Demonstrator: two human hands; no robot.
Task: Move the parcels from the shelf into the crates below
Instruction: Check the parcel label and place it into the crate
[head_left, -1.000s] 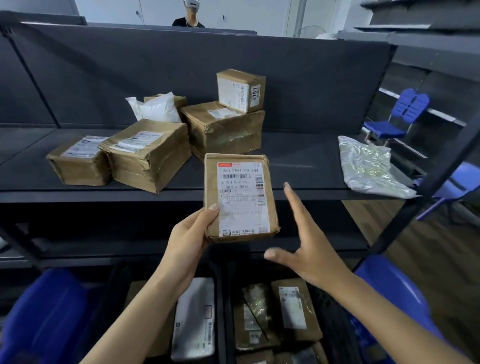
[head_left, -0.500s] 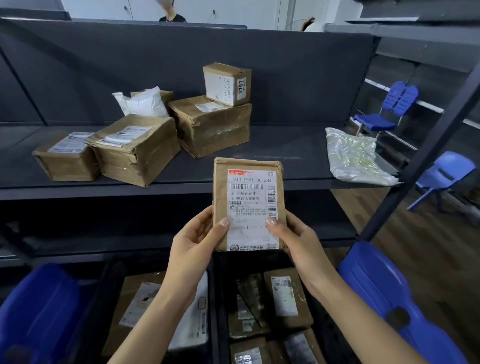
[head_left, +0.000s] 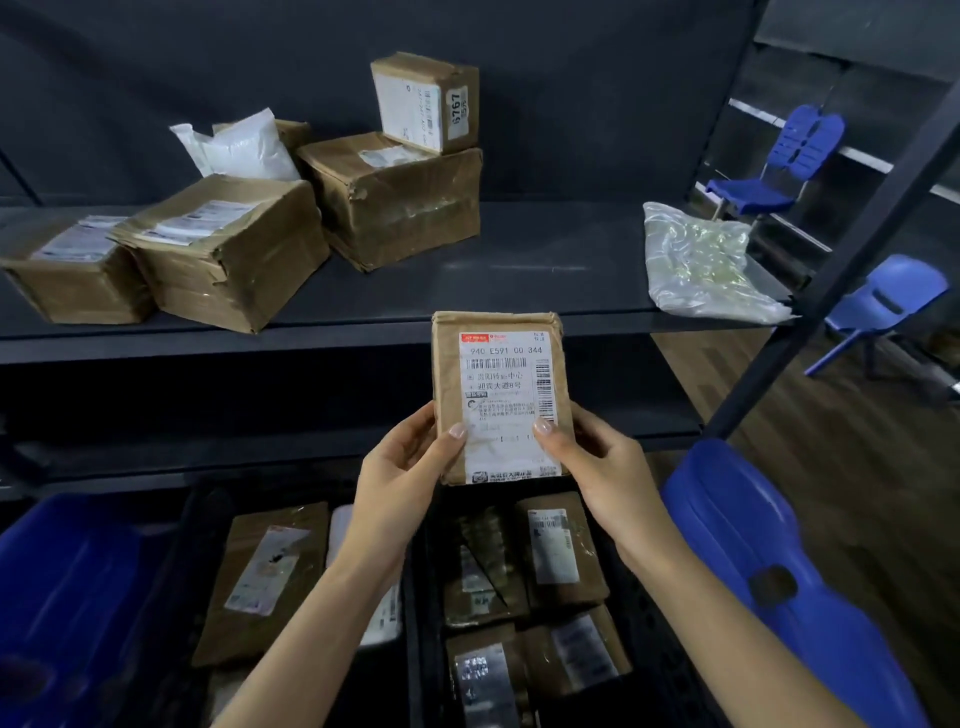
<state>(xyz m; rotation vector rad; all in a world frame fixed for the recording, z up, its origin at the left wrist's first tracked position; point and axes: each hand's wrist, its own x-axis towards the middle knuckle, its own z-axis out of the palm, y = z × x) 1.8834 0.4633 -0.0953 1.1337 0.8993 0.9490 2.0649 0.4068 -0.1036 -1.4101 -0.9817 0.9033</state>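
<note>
A flat brown parcel (head_left: 498, 364) with a white shipping label is held upright in front of the shelf edge, label toward me. My left hand (head_left: 402, 467) grips its lower left side, thumb on the label. My right hand (head_left: 597, 462) grips its lower right side, thumb on the label too. On the dark shelf (head_left: 545, 270) lie several brown boxes (head_left: 228, 254), a white bag (head_left: 244, 148) and a clear plastic bag (head_left: 696, 265). Below, two black crates (head_left: 415, 597) hold several parcels (head_left: 561, 551).
Blue plastic chairs stand at lower left (head_left: 67, 597), lower right (head_left: 769, 571) and beyond the shelf post (head_left: 883, 296). A slanted black shelf post (head_left: 841, 260) runs down the right side. Wooden floor shows on the right.
One second ago only my left hand held the parcel, with the right hand open beside it. The right hand has since taken hold, and the parcel has come lower, toward the crates.
</note>
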